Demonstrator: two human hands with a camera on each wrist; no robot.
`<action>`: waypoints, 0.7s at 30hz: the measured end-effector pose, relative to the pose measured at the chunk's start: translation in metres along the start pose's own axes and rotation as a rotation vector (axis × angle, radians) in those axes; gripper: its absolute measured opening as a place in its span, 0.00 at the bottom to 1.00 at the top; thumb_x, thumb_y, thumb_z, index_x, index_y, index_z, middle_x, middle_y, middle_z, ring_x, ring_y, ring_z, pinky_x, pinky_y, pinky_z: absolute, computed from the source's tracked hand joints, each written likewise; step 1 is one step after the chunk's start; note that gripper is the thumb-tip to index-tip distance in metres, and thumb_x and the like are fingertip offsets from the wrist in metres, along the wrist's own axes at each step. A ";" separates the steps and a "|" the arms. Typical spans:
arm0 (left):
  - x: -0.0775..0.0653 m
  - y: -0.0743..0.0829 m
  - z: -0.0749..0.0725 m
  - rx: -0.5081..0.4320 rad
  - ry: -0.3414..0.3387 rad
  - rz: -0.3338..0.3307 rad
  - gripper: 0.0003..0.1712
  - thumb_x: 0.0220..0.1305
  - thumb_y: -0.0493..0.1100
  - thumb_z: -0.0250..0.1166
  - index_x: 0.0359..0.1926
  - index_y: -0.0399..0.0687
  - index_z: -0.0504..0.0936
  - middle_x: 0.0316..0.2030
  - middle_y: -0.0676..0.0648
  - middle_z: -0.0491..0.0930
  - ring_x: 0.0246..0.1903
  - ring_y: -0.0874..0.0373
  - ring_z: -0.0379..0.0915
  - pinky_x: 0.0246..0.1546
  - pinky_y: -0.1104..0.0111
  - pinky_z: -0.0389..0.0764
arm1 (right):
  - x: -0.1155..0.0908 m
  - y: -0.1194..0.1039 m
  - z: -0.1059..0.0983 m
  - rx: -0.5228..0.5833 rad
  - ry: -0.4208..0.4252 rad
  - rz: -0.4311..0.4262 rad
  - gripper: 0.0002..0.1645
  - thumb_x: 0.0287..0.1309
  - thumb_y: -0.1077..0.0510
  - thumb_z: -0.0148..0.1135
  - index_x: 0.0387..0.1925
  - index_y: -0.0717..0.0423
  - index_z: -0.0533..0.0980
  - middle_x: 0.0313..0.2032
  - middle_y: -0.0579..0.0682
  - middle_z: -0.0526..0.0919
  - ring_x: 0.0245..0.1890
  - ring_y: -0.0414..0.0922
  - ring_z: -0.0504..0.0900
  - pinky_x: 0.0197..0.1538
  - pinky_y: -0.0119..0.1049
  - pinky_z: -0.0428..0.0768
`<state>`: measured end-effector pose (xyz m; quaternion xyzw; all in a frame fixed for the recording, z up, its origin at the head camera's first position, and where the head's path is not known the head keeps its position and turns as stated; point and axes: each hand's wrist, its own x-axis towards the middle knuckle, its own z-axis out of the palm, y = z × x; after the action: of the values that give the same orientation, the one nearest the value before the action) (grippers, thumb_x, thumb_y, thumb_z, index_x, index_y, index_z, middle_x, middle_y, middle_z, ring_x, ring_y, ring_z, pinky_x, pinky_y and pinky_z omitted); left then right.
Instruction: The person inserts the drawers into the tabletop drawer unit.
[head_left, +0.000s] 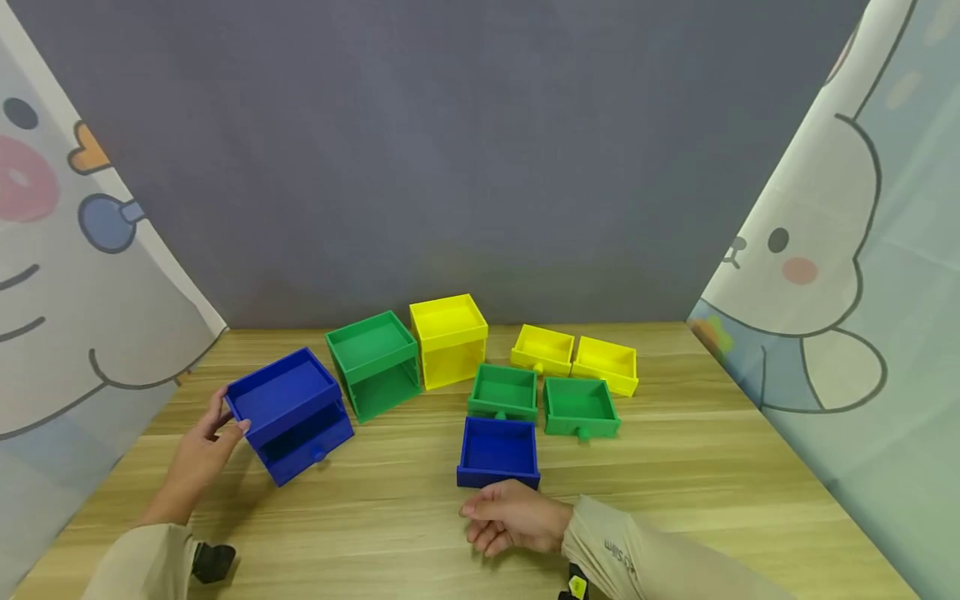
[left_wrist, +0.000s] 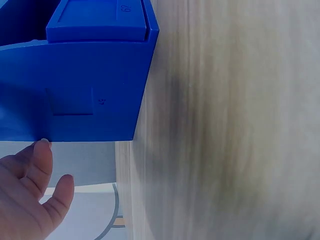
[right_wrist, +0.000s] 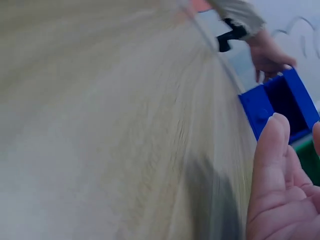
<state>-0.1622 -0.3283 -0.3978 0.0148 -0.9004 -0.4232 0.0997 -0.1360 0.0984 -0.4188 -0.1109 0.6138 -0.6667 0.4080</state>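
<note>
My left hand (head_left: 208, 450) rests its thumb and fingertips against the left side of a blue two-level box (head_left: 285, 396). A blue drawer with a round knob (head_left: 318, 454) fills the box's lower slot; the upper slot is a dark gap. In the left wrist view, a fingertip (left_wrist: 44, 141) meets the edge of the blue side wall (left_wrist: 75, 90). My right hand (head_left: 517, 517) hovers in front of a loose blue drawer (head_left: 498, 450), fingers loosely bent and holding nothing. Its fingers (right_wrist: 272, 155) look extended in the right wrist view, overlapping the blue box there.
A green box (head_left: 375, 354) and a yellow box (head_left: 450, 321), both with hollow fronts, stand right of the blue one. Two green drawers (head_left: 581, 404) and two yellow drawers (head_left: 607, 362) lie to the right. A grey wall (head_left: 465, 167) rises behind the wooden table (head_left: 375, 533).
</note>
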 end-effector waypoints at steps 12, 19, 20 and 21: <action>0.001 0.002 0.000 0.010 0.019 0.012 0.40 0.73 0.45 0.50 0.73 0.33 0.39 0.59 0.19 0.59 0.49 0.27 0.66 0.28 0.83 0.64 | -0.026 0.012 -0.023 0.156 0.063 0.072 0.11 0.71 0.55 0.48 0.42 0.58 0.75 0.23 0.41 0.81 0.21 0.30 0.79 0.27 0.22 0.78; 0.000 0.000 0.001 -0.005 0.029 0.009 0.40 0.72 0.45 0.51 0.73 0.34 0.40 0.59 0.19 0.60 0.50 0.35 0.69 0.28 0.85 0.64 | -0.024 0.014 -0.030 0.286 0.073 0.097 0.14 0.73 0.54 0.42 0.47 0.58 0.72 0.22 0.42 0.82 0.20 0.31 0.80 0.26 0.22 0.78; 0.000 0.000 0.001 -0.010 0.028 0.008 0.40 0.72 0.45 0.50 0.73 0.34 0.39 0.59 0.19 0.59 0.50 0.33 0.69 0.28 0.86 0.63 | -0.024 0.014 -0.030 0.297 0.067 0.092 0.15 0.74 0.54 0.41 0.48 0.58 0.71 0.23 0.42 0.83 0.20 0.31 0.80 0.26 0.22 0.78; -0.001 0.001 0.001 -0.019 0.026 0.009 0.40 0.72 0.45 0.50 0.73 0.34 0.39 0.59 0.19 0.59 0.52 0.29 0.65 0.29 0.86 0.62 | -0.023 0.014 -0.030 0.306 0.061 0.085 0.15 0.74 0.54 0.41 0.48 0.59 0.71 0.23 0.42 0.83 0.20 0.31 0.80 0.26 0.22 0.78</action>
<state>-0.1616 -0.3267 -0.3983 0.0150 -0.8951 -0.4310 0.1133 -0.1350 0.1370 -0.4303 -0.0011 0.5214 -0.7375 0.4293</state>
